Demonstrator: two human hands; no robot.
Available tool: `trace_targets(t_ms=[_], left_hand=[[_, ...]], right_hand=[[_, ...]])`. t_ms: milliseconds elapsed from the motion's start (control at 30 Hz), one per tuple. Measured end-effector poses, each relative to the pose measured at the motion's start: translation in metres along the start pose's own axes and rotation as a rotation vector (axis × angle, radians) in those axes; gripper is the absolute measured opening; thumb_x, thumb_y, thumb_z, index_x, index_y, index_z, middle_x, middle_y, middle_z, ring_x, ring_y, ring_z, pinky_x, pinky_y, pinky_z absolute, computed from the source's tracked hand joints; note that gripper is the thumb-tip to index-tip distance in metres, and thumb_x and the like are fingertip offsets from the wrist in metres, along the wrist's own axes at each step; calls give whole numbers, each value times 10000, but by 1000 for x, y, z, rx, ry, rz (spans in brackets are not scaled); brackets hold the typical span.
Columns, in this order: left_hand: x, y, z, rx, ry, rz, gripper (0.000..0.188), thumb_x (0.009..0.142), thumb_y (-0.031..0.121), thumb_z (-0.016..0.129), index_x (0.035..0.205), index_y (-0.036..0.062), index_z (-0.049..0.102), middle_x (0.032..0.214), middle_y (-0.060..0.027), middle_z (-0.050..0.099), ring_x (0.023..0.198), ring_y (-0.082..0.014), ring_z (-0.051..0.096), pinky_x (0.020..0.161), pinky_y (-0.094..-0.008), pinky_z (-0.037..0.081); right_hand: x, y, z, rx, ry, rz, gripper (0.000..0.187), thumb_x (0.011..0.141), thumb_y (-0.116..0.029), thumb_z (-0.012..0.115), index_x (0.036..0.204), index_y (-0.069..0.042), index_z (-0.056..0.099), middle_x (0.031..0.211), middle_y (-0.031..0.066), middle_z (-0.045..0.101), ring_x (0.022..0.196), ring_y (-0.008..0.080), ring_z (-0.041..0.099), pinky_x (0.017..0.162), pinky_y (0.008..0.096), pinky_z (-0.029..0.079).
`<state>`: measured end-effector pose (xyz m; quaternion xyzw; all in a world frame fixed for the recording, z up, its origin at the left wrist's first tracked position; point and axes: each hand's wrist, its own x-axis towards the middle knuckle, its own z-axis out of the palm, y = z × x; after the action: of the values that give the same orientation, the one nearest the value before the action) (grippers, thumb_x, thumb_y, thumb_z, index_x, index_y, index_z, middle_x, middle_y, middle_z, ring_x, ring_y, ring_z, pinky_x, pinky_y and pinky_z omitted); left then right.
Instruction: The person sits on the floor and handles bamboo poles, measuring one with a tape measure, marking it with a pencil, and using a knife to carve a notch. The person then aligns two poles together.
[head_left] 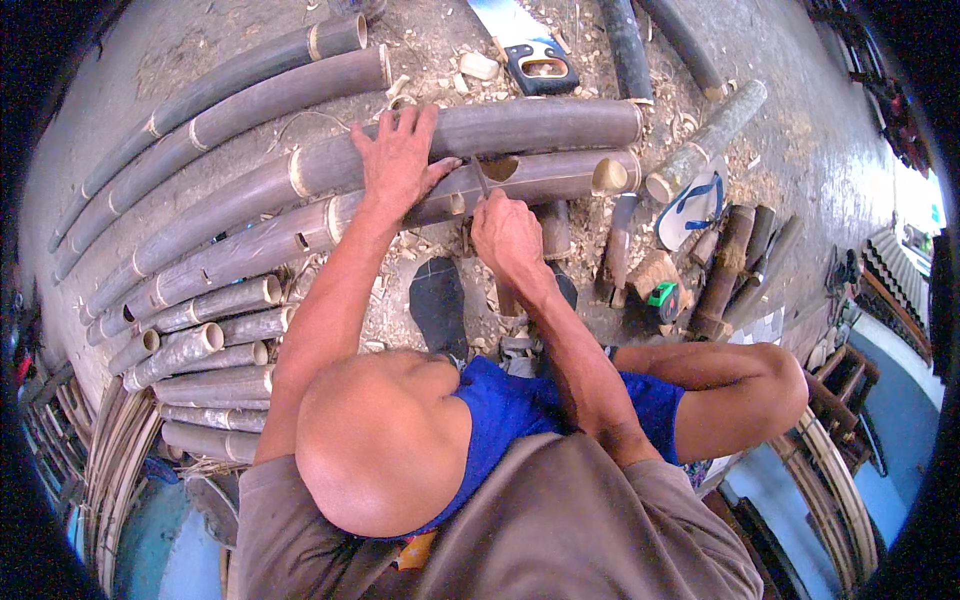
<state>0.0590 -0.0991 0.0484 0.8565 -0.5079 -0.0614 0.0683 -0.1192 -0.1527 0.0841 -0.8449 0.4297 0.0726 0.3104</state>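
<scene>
My left hand [397, 160] lies with fingers spread on a long, thick bamboo pole [540, 125] that runs across in front of me. Beside it, on the near side, lies a second bamboo pole [570, 172] with several holes cut along it. My right hand [507, 235] is closed round a knife, its handle hidden in the fist. The narrow knife blade [480, 178] points away from me and meets the near pole beside a dark cut opening [500, 168]. Farther right on that pole is a pale, rounded cut [608, 177].
Wood chips litter the floor around a handsaw [543, 68] beyond the poles. More long bamboo poles [260, 105] lie far left, and short bamboo pieces [190, 350] are stacked near left. To the right are a flip-flop [692, 205], a green tape measure [663, 300] and bamboo offcuts [735, 260].
</scene>
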Motion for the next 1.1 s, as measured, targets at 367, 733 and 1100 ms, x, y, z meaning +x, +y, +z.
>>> trace_targets(t_ms=[367, 733, 1100], left_hand=[[9, -5, 0, -5, -17, -15, 876, 784, 608, 781, 1494, 186, 490, 1427, -71, 563, 1367, -341, 482, 1065, -754, 304], [4, 5, -3, 2, -5, -51, 905, 703, 616, 835, 1444, 186, 544, 1388, -68, 588, 1336, -321, 506, 1059, -743, 315], [5, 6, 2, -12, 9, -72, 935, 678, 624, 848, 1446, 184, 547, 1403, -66, 583, 1329, -313, 510, 1097, -749, 283]], right_hand=[[8, -29, -95, 18, 377, -182, 295, 1017, -278, 543, 1010, 6, 619, 733, 239, 683, 696, 449, 697, 663, 558, 566], [-9, 13, 4, 24, -2, 16, 330, 1012, -291, 527, 1013, 22, 632, 882, 316, 714, 831, 496, 718, 756, 593, 581], [-3, 5, 6, -17, -7, -7, 331, 992, -268, 540, 980, 44, 650, 847, 320, 715, 802, 497, 725, 744, 574, 598]])
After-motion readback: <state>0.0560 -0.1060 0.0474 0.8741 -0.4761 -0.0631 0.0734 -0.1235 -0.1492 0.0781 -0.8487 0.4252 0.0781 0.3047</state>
